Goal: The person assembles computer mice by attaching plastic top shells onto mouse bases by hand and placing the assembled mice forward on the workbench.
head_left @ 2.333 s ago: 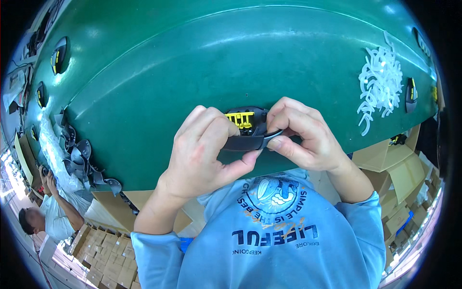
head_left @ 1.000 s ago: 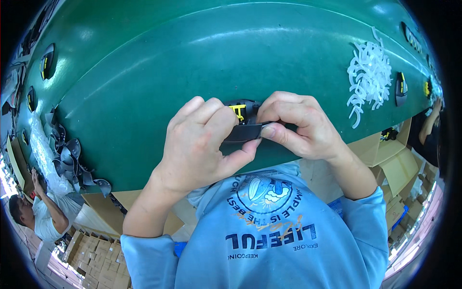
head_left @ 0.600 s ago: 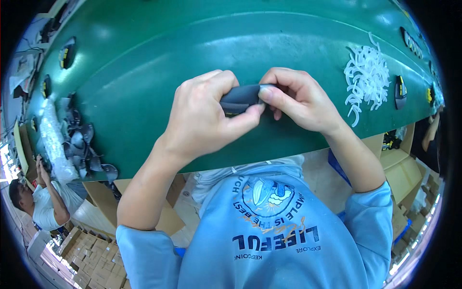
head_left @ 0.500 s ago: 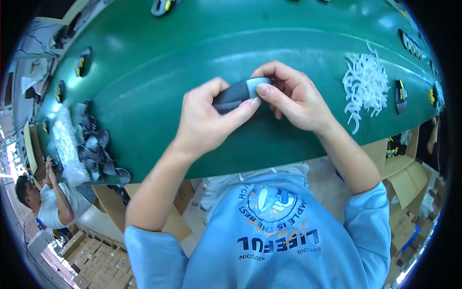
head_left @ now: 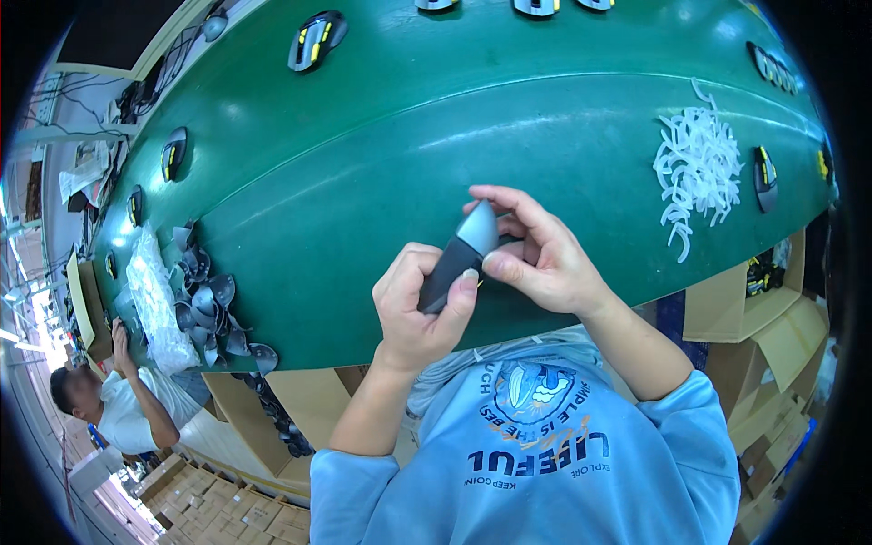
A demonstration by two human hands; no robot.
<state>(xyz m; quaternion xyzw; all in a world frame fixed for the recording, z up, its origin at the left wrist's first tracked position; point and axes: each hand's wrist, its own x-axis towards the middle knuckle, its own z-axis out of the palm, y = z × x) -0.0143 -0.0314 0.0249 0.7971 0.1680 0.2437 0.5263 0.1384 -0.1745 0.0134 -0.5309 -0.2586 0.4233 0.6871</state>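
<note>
An elongated dark grey plastic device with a smooth, lighter grey curved end is held tilted above the near part of the green table. My left hand is wrapped round its dark body, thumb lying along the near side. A speck of yellow shows beside that thumb. My right hand has its fingers curled about the lighter end, the index finger at the tip and the thumb against the side. The device's underside is hidden by my fingers.
White translucent curved strips lie heaped on the green table at right. Dark curved shells and a clear plastic bag are at left. Black-and-silver devices with yellow parts stand around. Cardboard boxes flank me; a person is at far left.
Both hands have come nearer to me with the device, which has turned so its lighter end points away from me. The view has shifted, showing more of the table's far side.
</note>
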